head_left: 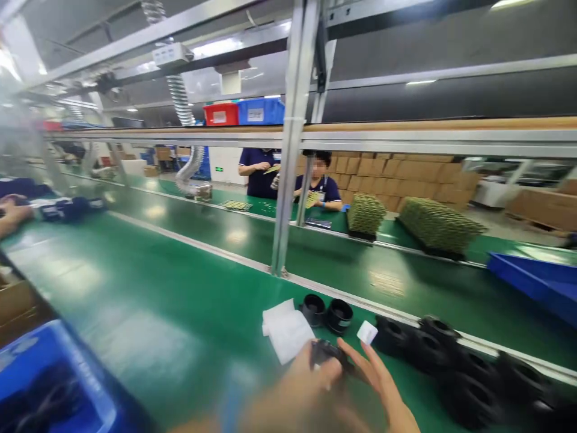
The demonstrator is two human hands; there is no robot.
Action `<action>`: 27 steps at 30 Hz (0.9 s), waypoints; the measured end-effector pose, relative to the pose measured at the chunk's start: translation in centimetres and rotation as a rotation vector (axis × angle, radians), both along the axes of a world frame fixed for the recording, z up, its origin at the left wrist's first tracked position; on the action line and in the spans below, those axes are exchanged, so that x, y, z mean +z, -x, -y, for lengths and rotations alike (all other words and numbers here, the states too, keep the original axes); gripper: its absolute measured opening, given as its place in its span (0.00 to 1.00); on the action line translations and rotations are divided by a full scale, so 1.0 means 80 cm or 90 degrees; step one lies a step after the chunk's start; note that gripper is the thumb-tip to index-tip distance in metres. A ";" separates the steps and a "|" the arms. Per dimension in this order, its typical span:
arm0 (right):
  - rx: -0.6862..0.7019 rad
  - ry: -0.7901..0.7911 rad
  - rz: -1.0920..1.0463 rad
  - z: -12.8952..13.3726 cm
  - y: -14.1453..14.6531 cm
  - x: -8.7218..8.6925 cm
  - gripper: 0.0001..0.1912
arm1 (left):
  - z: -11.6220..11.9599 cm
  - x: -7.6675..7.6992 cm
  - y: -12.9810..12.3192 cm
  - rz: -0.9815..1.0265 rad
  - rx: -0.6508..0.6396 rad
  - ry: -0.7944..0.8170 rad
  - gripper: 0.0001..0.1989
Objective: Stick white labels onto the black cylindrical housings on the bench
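Note:
My left hand [297, 385], blurred at the bottom centre, grips a small black ring part [328, 351] just above the green belt [171, 288]. My right hand [381, 382] is next to it, fingers spread and touching the part's right side. A white cloth [286, 331] lies just beyond my left hand. Two black cup-shaped parts [326, 313] stand behind the cloth. A small white piece [367, 332] sits near my right fingertips. A row of several black ring parts [455, 367] lies to the right.
A blue bin [58, 373] and a cardboard box [18, 307] sit at the lower left, a blue tray [536, 279] at the right. A metal post [288, 180] rises mid-belt. Two people [315, 186] work across the line beside stacked boards [435, 225]. Another person's hand [11, 213] is far left.

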State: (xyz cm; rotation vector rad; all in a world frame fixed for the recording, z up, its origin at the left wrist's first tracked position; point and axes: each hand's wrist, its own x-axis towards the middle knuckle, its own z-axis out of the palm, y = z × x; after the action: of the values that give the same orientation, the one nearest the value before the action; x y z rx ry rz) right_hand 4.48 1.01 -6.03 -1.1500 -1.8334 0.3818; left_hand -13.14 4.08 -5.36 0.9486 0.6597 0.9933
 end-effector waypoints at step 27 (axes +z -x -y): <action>-0.338 -0.103 -0.123 0.000 -0.049 0.044 0.18 | -0.054 0.068 -0.009 -1.057 -0.080 -0.688 0.31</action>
State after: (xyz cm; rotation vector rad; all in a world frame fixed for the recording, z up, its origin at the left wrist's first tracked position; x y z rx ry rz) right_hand 8.39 1.00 -2.47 -1.3751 -1.3028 0.0335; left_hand -12.39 8.43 0.05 2.7888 1.3775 0.1342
